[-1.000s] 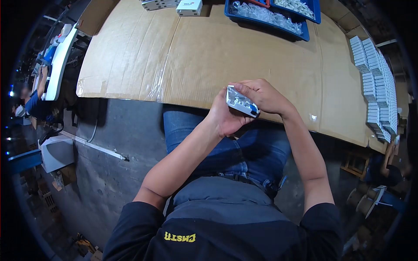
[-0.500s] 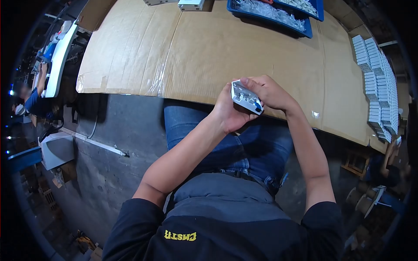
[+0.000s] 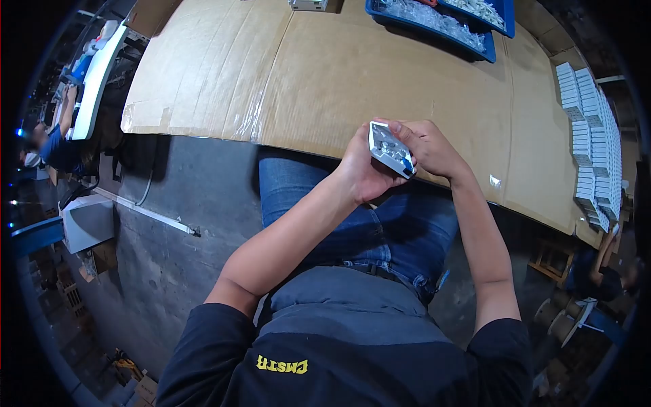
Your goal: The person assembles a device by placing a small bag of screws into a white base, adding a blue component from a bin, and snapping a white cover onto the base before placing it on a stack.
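Between my two hands, just over the table's near edge, is a small white box (image 3: 391, 150) with shiny clear plastic and small parts showing in its face. It is tilted. My left hand (image 3: 366, 169) is wrapped around its left side and underside. My right hand (image 3: 432, 149) grips the upper right side, its thumb pressed near the top of the box. The right fingers are partly hidden behind it, and I cannot make out the small parts inside.
Brown cardboard (image 3: 325, 81) covers the table. Blue trays (image 3: 434, 34) at the back hold clear plastic pieces and small pale parts. Stacks of white boxes (image 3: 590, 136) line the right edge. A white device (image 3: 308, 4) is at the far edge. Other people work at left (image 3: 64, 146) and right (image 3: 607, 275).
Both hands and the box have shifted slightly right in view, and the box is turned a little more edge-on. The grip looks the same. My view has moved slightly.
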`<state>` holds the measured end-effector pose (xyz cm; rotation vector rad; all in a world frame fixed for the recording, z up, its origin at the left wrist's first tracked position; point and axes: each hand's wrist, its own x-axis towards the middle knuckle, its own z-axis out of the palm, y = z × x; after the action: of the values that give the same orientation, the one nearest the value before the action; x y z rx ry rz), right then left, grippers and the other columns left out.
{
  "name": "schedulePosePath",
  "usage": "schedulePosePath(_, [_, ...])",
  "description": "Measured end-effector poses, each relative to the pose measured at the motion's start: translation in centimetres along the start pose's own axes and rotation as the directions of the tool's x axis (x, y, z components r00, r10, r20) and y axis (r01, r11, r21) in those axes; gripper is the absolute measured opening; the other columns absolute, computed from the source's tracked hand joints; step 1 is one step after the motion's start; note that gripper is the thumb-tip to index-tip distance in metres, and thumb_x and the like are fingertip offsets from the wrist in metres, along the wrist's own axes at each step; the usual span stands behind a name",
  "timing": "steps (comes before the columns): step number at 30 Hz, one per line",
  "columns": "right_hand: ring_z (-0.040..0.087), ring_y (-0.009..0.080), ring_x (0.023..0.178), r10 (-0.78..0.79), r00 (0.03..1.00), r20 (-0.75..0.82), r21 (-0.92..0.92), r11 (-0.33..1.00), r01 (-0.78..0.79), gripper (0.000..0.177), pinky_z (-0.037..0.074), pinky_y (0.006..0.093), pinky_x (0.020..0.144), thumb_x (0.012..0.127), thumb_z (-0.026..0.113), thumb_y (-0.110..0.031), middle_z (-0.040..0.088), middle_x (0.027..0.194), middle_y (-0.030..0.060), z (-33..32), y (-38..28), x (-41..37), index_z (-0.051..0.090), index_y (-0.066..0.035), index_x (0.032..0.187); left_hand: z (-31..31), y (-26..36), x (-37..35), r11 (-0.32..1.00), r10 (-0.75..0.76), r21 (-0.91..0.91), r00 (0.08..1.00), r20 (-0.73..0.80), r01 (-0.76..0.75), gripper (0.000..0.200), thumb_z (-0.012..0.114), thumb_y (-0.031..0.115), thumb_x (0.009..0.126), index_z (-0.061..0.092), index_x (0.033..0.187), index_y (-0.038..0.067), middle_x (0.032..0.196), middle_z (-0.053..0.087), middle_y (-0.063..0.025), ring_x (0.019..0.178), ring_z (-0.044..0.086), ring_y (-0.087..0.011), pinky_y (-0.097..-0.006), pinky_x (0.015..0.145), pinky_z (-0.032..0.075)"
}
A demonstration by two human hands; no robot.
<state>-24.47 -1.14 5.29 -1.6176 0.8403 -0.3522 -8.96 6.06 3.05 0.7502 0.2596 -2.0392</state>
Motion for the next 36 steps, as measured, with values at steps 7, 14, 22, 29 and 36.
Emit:
schedulePosePath(7, [0.066, 0.0092, 0.085, 0.056, 0.998, 0.042, 0.021, 0.998, -0.057, 0.050, 0.055, 0.0277, 0.077, 0.109, 0.054, -0.044, 0.077, 0.098, 0.0072, -0.1, 0.2, 0.0, 0.072, -0.001, 0.127, -0.5, 0.4, 0.2, 0.999, -0.021, 0.042, 0.999, 0.040, 0.019, 0.053, 0.026, 0.050, 0.111, 0.055, 0.128, 0.010, 0.115, 0.064, -0.0144, 0.099, 0.065, -0.0322, -0.0484, 0.081, 0.056])
schedulePosePath(14, [0.064, 0.0100, 0.098, 0.032, 0.999, 0.036, 0.068, 0.997, -0.034, 0.051, 0.053, 0.0281, 0.088, 0.111, 0.053, -0.041, 0.076, 0.112, 0.0076, 0.9, 0.6, -0.6, 0.062, -0.002, 0.142, 0.5, 0.1, -0.9, 0.993, 0.078, 0.093, 0.995, -0.062, -0.072, 0.055, 0.025, 0.055, 0.110, 0.057, 0.125, 0.014, 0.114, 0.064, -0.0105, 0.104, 0.063, -0.0297, -0.0503, 0.085, 0.052])
schedulePosePath(22, [0.045, 0.0249, 0.147, -0.224, 0.974, -0.042, 0.003, 0.975, 0.224, 0.061, 0.036, 0.0341, 0.119, 0.105, 0.061, -0.036, 0.050, 0.158, 0.0164, 2.3, 1.6, -1.8, 0.047, -0.004, 0.155, 0.6, -0.1, -1.1, 0.980, 0.162, 0.131, 0.983, -0.088, -0.149, 0.058, 0.032, 0.059, 0.109, 0.056, 0.135, 0.013, 0.122, 0.064, -0.0107, 0.112, 0.063, -0.0282, -0.0495, 0.097, 0.052])
schedulePosePath(29, [0.033, 0.0318, 0.155, -0.327, 0.942, -0.074, -0.110, 0.942, 0.318, 0.081, 0.026, 0.0422, 0.127, 0.088, 0.081, -0.035, 0.044, 0.163, 0.0144, 1.6, 0.5, -3.3, 0.048, -0.008, 0.156, 2.2, -0.7, -2.5, 0.904, 0.276, 0.341, 0.961, -0.006, -0.257, 0.067, 0.034, 0.065, 0.107, 0.051, 0.143, 0.011, 0.123, 0.064, -0.0125, 0.110, 0.067, -0.0256, -0.0416, 0.093, 0.056])
schedulePosePath(36, [0.030, 0.0333, 0.157, -0.454, 0.858, -0.240, -0.088, 0.890, 0.446, 0.093, 0.021, 0.0501, 0.128, 0.071, 0.094, -0.024, 0.044, 0.163, 0.0168, 1.6, -1.5, -4.8, 0.052, -0.004, 0.151, 2.9, 0.7, -4.4, 0.726, 0.162, 0.646, 0.972, 0.172, -0.235, 0.058, 0.054, 0.052, 0.108, 0.057, 0.132, -0.001, 0.096, 0.067, -0.0053, 0.088, 0.065, -0.0119, -0.0261, 0.074, 0.054])
